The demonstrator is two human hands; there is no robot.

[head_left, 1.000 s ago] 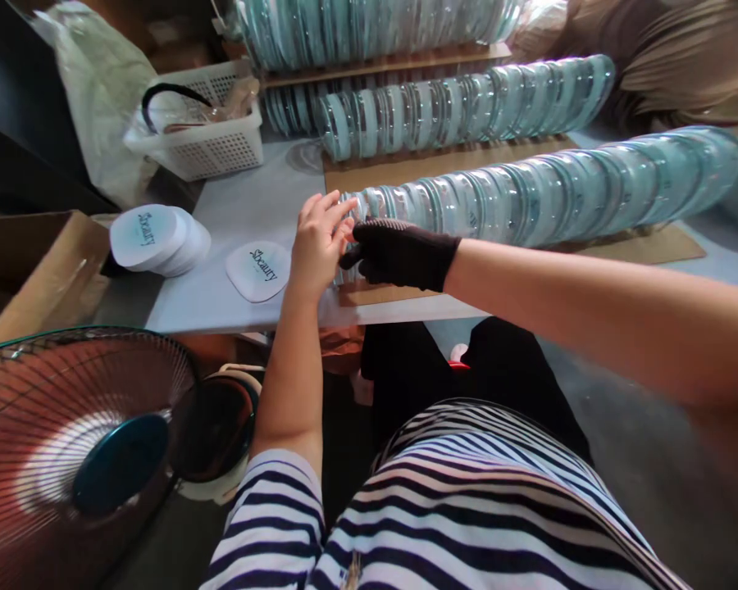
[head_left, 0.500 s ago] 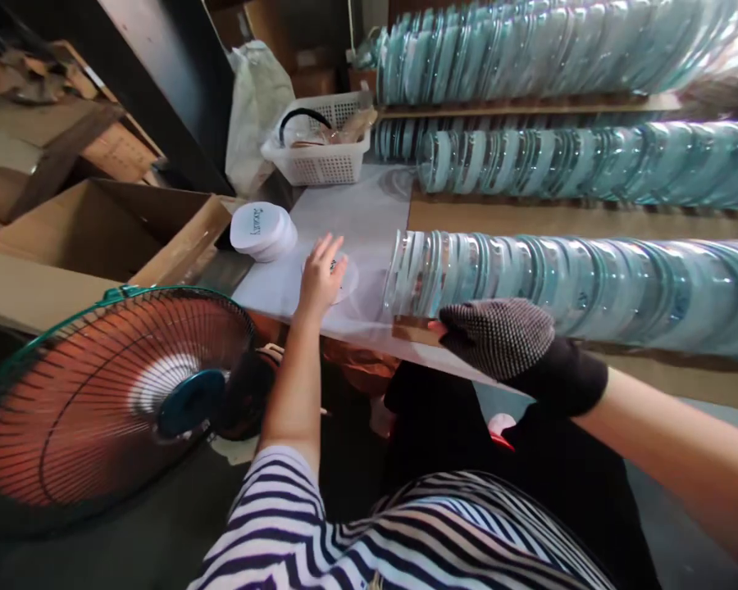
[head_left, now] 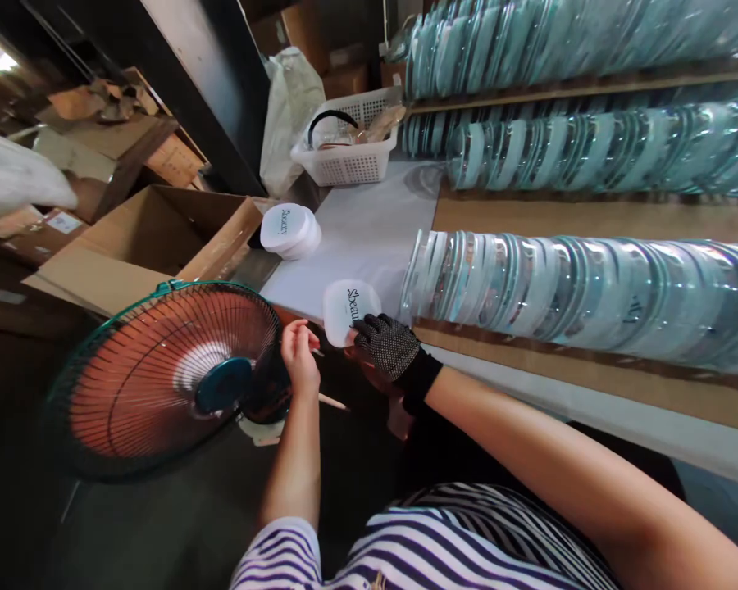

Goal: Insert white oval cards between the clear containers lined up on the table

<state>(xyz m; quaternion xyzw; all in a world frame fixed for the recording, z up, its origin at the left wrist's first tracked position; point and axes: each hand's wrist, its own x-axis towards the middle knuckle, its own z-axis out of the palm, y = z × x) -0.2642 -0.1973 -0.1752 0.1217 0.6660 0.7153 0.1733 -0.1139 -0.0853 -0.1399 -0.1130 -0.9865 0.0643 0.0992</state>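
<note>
My right hand (head_left: 389, 346), in a dark dotted glove, grips the lower right edge of a thin white rounded piece with "beauty" lettering (head_left: 343, 305). The piece is held tilted at the front edge of the table. My bare left hand (head_left: 299, 352) is just left of it, apart from it, fingers loosely bent and nothing visible in them. Farther back on the table lies a stack of similar white printed pieces (head_left: 290, 233). To the right, a long row of clear round glass pieces (head_left: 547, 283) stands on edge, close to the gloved hand.
An electric fan (head_left: 178, 381) stands at my left, near my left arm. Behind it is an open cardboard box (head_left: 129, 246). A white plastic basket (head_left: 350, 160) sits at the table's back. More glass rows (head_left: 590, 152) fill the right side.
My left hand has drawn back from the white piece on the table toward me. My right hand has moved left from beside the glass row and now holds a white printed piece.
</note>
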